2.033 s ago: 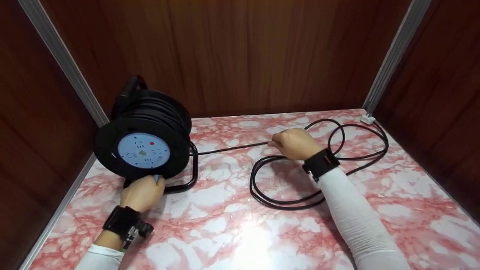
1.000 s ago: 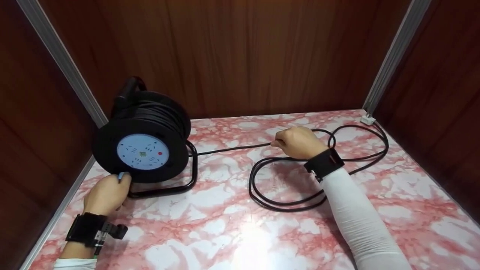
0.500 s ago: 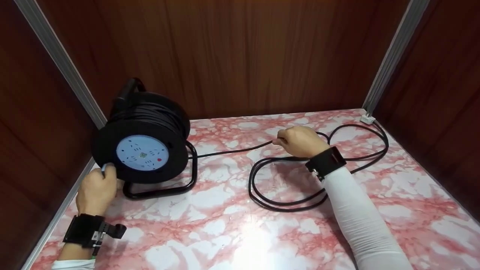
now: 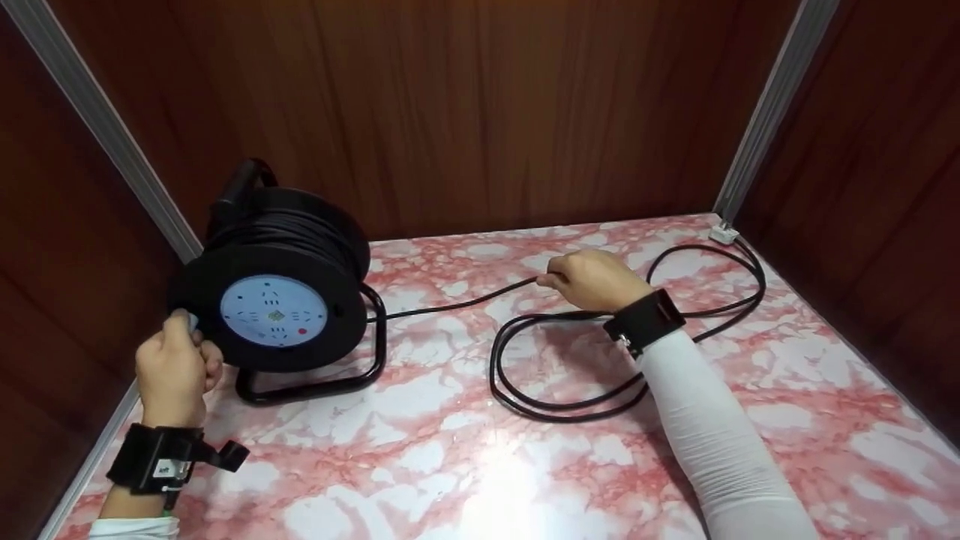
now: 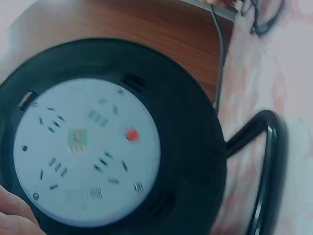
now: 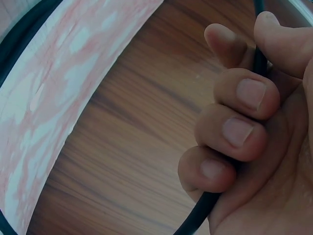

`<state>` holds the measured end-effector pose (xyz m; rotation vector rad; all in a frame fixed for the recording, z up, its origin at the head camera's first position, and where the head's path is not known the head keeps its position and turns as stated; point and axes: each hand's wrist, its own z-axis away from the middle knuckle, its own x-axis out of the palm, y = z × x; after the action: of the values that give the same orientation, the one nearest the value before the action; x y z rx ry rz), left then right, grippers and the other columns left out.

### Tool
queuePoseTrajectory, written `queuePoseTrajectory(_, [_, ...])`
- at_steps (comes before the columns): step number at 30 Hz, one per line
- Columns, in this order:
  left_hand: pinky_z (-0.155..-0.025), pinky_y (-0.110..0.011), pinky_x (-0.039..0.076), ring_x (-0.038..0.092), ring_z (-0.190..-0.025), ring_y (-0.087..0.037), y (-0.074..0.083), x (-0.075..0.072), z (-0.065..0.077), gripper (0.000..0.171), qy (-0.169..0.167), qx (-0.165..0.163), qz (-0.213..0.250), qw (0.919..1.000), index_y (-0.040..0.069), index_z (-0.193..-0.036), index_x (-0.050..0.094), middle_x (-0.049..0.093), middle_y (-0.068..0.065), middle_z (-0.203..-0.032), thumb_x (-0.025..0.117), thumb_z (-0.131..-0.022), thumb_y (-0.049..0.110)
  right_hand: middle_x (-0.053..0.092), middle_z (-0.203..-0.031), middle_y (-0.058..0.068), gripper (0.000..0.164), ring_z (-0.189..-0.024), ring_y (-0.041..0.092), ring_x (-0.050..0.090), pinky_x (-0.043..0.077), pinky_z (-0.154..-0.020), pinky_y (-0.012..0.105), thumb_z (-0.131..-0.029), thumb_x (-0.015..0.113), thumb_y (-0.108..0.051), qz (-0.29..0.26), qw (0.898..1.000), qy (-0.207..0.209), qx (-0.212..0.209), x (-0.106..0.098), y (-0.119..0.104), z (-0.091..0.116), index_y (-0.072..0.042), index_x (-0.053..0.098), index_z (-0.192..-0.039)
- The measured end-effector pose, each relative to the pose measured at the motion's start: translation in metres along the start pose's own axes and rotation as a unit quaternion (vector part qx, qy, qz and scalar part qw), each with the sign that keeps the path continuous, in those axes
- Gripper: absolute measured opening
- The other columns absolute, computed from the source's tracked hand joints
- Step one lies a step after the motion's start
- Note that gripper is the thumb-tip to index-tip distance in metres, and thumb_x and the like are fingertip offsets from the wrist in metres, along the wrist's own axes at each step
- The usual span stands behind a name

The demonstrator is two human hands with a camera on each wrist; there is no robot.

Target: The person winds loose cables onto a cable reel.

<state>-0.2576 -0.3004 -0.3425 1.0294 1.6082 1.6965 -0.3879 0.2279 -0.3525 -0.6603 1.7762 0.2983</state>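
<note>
A black cable reel stands at the left of the head view, black cable wound on its drum. On its front is a round pale blue socket panel with a red button. At the left rim, my left hand pinches a small blue knob, mostly hidden by the fingers. In the left wrist view only the edge of that hand's fingers shows. My right hand grips the cable off the table, fingers curled round it in the right wrist view.
Loose cable loops lie on the marbled table under and beyond the right forearm. A white plug lies at the far right corner. The reel's tubular stand rests on the table. Wooden panels enclose the back and sides.
My left hand has carried the knob clockwise from the reel's bottom to its left side, turning the panel and red button. The cable toward my right hand now sags slightly; the far loop is smaller.
</note>
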Motion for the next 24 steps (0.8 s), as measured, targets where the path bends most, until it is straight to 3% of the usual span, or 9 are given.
queuePoseTrajectory(5, [-0.025, -0.030, 0.025, 0.039, -0.027, -0.017, 0.011, 0.009, 0.004, 0.047, 0.008, 0.021, 0.019, 0.9996, 0.001, -0.070, 0.047, 0.047, -0.010, -0.041, 0.054, -0.098, 0.039, 0.053, -0.063, -0.007, 0.034, -0.059, 0.015, 0.052, 0.041, -0.057, 0.034, -0.097, 0.053, -0.049, -0.002, 1.000, 0.001, -0.011, 0.000, -0.001, -0.001, -0.023, 0.059, -0.076])
queuePoseTrajectory(13, [-0.029, -0.025, 0.023, 0.035, -0.033, -0.013, 0.035, 0.024, 0.010, 0.043, -0.065, -0.002, 0.149, 0.9866, 0.007, -0.071, 0.042, 0.044, -0.005, -0.046, 0.045, -0.102, 0.037, 0.052, -0.064, -0.007, 0.033, -0.058, 0.014, 0.051, 0.041, -0.059, 0.035, -0.098, 0.054, -0.047, 0.004, 0.999, 0.012, -0.033, 0.003, -0.005, -0.002, -0.022, 0.058, -0.077])
queuePoseTrajectory(18, [-0.030, -0.026, 0.022, 0.034, -0.033, -0.013, 0.045, 0.037, 0.013, 0.044, -0.073, 0.011, 0.139, 0.9876, 0.007, -0.069, 0.042, 0.043, -0.005, -0.045, 0.047, -0.102, 0.036, 0.051, -0.063, -0.007, 0.033, -0.057, 0.015, 0.051, 0.041, -0.056, 0.036, -0.098, 0.054, -0.046, 0.007, 0.998, 0.030, -0.057, 0.004, -0.008, -0.001, -0.021, 0.058, -0.077])
queuePoseTrajectory(24, [-0.029, -0.027, 0.027, 0.037, -0.031, -0.015, 0.047, 0.050, 0.018, 0.045, -0.051, 0.063, 0.056, 0.9952, 0.005, -0.071, 0.044, 0.044, -0.007, -0.043, 0.049, -0.101, 0.038, 0.053, -0.064, -0.007, 0.029, -0.057, 0.014, 0.052, 0.042, -0.055, 0.036, -0.098, 0.056, -0.043, 0.007, 0.997, 0.034, -0.063, 0.007, -0.012, -0.003, -0.021, 0.059, -0.079])
